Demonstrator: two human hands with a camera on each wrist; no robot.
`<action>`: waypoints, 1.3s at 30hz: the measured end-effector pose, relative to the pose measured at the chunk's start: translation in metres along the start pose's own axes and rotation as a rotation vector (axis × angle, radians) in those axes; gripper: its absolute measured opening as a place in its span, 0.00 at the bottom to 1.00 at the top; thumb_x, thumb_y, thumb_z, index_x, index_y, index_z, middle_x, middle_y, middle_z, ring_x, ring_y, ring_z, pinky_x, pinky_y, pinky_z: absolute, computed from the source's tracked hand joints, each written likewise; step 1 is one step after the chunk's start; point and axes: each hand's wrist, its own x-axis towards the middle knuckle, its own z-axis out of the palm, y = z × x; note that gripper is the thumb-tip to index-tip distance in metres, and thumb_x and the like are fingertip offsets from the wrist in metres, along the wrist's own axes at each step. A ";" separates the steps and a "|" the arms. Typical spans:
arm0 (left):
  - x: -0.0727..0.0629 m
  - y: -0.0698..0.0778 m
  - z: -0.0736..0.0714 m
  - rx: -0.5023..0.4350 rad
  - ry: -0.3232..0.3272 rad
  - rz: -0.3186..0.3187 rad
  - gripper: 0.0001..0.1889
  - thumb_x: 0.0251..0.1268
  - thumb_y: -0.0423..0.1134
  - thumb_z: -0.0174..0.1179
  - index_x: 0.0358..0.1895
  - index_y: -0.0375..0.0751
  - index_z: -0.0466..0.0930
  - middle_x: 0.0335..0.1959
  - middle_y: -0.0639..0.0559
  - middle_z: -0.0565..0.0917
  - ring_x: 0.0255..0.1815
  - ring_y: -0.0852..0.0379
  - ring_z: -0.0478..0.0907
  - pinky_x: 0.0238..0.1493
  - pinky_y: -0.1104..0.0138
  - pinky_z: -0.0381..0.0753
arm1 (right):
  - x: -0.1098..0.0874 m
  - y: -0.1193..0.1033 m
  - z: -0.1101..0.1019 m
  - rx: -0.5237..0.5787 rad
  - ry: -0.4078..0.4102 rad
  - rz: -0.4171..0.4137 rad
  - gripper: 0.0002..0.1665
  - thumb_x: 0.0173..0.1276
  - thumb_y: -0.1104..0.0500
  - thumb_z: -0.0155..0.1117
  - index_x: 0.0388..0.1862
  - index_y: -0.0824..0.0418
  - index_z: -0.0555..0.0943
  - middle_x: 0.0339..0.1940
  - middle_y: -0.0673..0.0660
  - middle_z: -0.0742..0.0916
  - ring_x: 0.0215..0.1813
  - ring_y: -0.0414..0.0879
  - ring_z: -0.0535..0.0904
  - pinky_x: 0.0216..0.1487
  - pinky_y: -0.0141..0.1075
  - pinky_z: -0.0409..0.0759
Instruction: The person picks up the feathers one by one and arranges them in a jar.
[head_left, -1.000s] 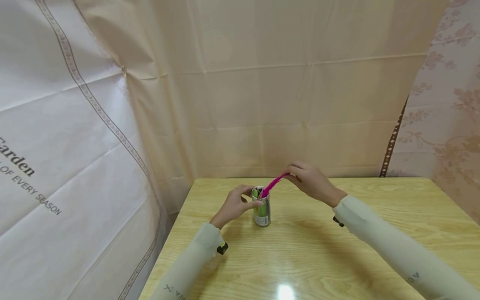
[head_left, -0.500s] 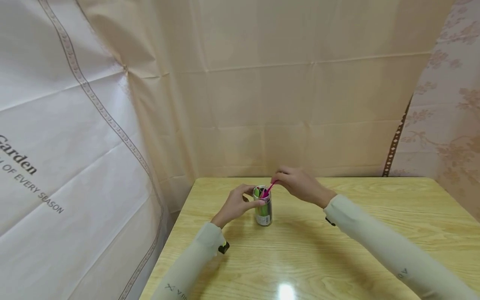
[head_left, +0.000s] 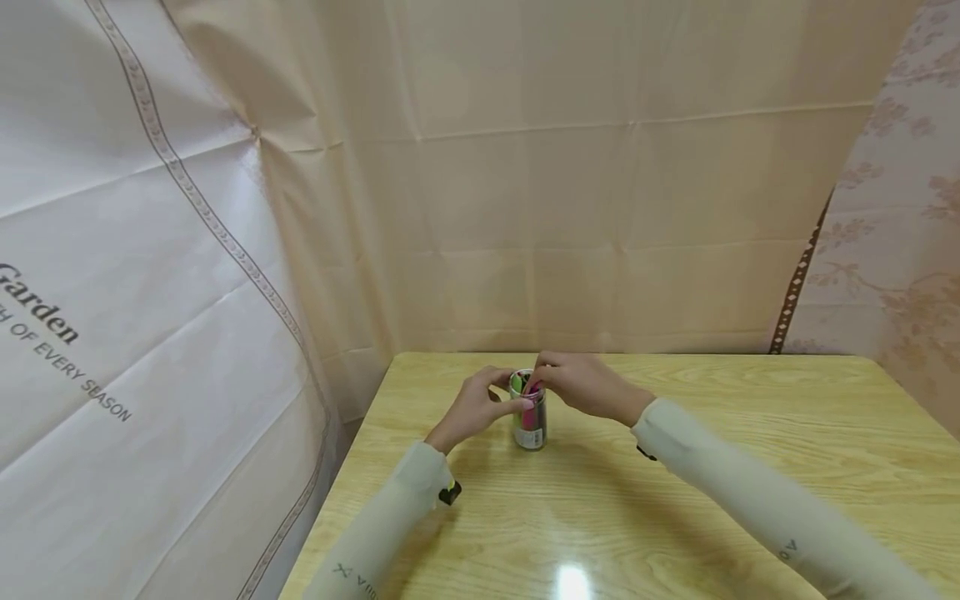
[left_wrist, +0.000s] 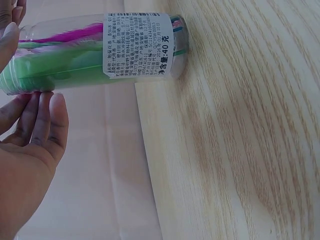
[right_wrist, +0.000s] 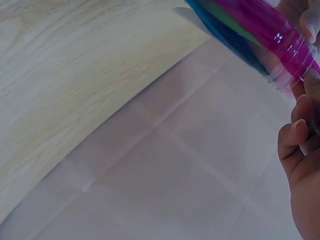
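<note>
A clear plastic jar (head_left: pixel 531 438) with a white printed label stands upright on the table. Around its upper part my left hand (head_left: pixel 474 408) curls, thumb in front and fingers behind. My right hand (head_left: pixel 588 388) is right at the jar's mouth, its fingertips pinching the end of a bright pink feather (right_wrist: pixel 265 22). Most of that feather is down inside the jar, showing through the wall. Green feathers (left_wrist: pixel 60 67) fill much of the jar in the left wrist view, and a blue feather (right_wrist: pixel 235 37) shows in the right wrist view.
The jar stands on a light wood-grain table (head_left: pixel 675 500), toward its far edge. Beige cloth (head_left: pixel 525 208) hangs behind the table. A white printed cloth (head_left: pixel 150 333) hangs at left and a floral one (head_left: pixel 892 250) at right.
My right hand has moved left and down to the jar's mouth, and the pink feather has slid from sticking out to mostly inside. My left hand keeps its hold on the jar.
</note>
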 end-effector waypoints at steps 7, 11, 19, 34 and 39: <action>0.000 0.002 -0.002 0.003 0.004 0.011 0.28 0.64 0.58 0.71 0.64 0.50 0.82 0.54 0.58 0.80 0.55 0.49 0.79 0.49 0.60 0.81 | 0.000 -0.002 -0.002 0.042 0.002 0.029 0.08 0.70 0.66 0.71 0.45 0.57 0.88 0.43 0.48 0.86 0.43 0.40 0.84 0.44 0.34 0.85; 0.000 0.001 -0.002 0.004 0.009 0.015 0.30 0.63 0.59 0.71 0.65 0.50 0.81 0.53 0.59 0.80 0.55 0.48 0.79 0.49 0.59 0.81 | -0.001 -0.001 -0.002 0.095 0.006 0.068 0.08 0.69 0.65 0.73 0.46 0.57 0.88 0.43 0.47 0.88 0.44 0.40 0.85 0.44 0.36 0.85; -0.002 0.001 -0.002 0.009 0.008 0.021 0.28 0.64 0.59 0.71 0.63 0.52 0.82 0.53 0.59 0.80 0.54 0.52 0.79 0.48 0.61 0.81 | 0.002 -0.003 0.000 0.066 0.006 0.047 0.06 0.70 0.66 0.70 0.44 0.58 0.88 0.42 0.48 0.87 0.44 0.39 0.84 0.45 0.35 0.85; 0.003 0.002 0.004 0.038 0.003 0.035 0.30 0.63 0.59 0.71 0.64 0.49 0.81 0.52 0.59 0.80 0.51 0.57 0.79 0.47 0.62 0.82 | -0.011 -0.001 -0.008 0.035 0.032 0.086 0.10 0.72 0.69 0.67 0.49 0.58 0.87 0.45 0.50 0.85 0.45 0.42 0.84 0.46 0.37 0.84; 0.003 0.003 0.003 0.061 0.009 0.029 0.31 0.63 0.57 0.72 0.66 0.47 0.80 0.51 0.57 0.80 0.51 0.56 0.79 0.46 0.63 0.82 | -0.024 0.007 -0.017 -0.008 0.116 0.114 0.09 0.70 0.67 0.70 0.48 0.59 0.87 0.43 0.51 0.87 0.44 0.45 0.83 0.45 0.41 0.84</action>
